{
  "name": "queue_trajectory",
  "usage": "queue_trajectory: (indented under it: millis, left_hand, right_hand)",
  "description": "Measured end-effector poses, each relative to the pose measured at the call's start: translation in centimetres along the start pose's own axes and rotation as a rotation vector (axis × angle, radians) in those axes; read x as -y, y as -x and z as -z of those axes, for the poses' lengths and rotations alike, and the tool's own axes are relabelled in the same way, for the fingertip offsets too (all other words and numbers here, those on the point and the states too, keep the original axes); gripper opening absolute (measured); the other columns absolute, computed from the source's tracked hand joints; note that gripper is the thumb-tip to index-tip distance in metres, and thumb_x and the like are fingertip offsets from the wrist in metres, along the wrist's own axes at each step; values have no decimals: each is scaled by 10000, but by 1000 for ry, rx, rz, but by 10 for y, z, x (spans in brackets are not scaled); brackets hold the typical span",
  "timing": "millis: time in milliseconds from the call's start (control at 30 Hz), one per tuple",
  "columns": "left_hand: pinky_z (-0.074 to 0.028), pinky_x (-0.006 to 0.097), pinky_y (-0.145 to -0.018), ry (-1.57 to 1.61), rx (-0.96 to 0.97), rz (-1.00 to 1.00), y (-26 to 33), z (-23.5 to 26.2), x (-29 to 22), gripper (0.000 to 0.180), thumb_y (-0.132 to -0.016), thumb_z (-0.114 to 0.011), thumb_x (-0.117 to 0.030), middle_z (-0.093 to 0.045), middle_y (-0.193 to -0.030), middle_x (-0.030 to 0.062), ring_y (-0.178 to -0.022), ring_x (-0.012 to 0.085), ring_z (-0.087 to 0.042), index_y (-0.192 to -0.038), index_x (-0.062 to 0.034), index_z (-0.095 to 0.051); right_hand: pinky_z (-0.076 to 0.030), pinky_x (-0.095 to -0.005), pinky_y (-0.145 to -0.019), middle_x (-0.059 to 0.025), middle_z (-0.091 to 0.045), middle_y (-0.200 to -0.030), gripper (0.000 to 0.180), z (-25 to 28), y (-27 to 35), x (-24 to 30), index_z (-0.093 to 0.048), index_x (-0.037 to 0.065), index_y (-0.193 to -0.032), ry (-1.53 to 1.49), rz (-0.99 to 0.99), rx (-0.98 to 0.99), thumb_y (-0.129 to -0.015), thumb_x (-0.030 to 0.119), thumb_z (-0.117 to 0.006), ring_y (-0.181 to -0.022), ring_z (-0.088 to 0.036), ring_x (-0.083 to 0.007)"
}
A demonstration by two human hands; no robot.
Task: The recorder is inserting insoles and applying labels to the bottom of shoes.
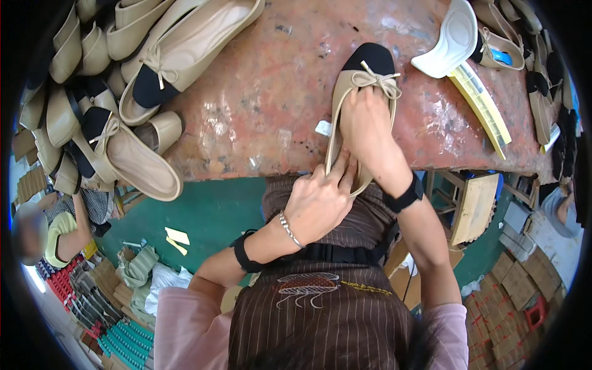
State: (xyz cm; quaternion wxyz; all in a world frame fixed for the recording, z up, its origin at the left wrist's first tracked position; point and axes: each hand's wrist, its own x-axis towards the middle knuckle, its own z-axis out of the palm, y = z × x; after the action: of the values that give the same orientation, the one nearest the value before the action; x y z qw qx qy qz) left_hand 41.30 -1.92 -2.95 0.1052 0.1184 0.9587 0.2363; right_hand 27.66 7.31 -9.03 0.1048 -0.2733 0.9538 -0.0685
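A beige ballet flat point(336, 102) with a black toe cap and a thin bow lies on the worn red table, its toe pointing away from me and its heel end over the near edge. My right hand point(372, 126) reaches down into its opening, fingers closed together just behind the bow; the fingertips are hidden inside. Closed around the heel end, my left hand point(319, 200) holds the side and back of the shoe. The insole is mostly covered by my hands.
More beige and black flats point(142, 154) are piled at the left, with another heap point(539, 92) at the far right. A white curved shoe form point(449, 43) and a yellow strip point(484, 111) lie at the right. Beyond the table's near edge stands a wooden stool point(473, 206).
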Motion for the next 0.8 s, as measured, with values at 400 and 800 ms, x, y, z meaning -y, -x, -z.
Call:
queue_trajectory:
  millis: [400, 800]
  left_hand:
    - [-581, 328, -669, -60, -77, 24, -2, -5, -2, 492, -792, -766, -340, -583, -1389, 135, -764, 265, -679, -1212, -92, -699]
    - [-541, 361, -686, 78, -242, 43, 3, 16, -7, 207, -790, -776, -226, -686, -1264, 54, -738, 260, -639, -809, -30, -713]
  right_hand:
    - [-512, -434, -781, -257, -639, -849, 228, 1, -4, -9, -669, -90, -868, -2, 177, -81, -738, 86, -605, -835, -631, -384]
    - [-545, -418, -860, -211, -713, -1014, 340, 133, 38, -98, -711, -5, -1075, -593, 183, -310, -772, -53, -565, -946, -694, -368]
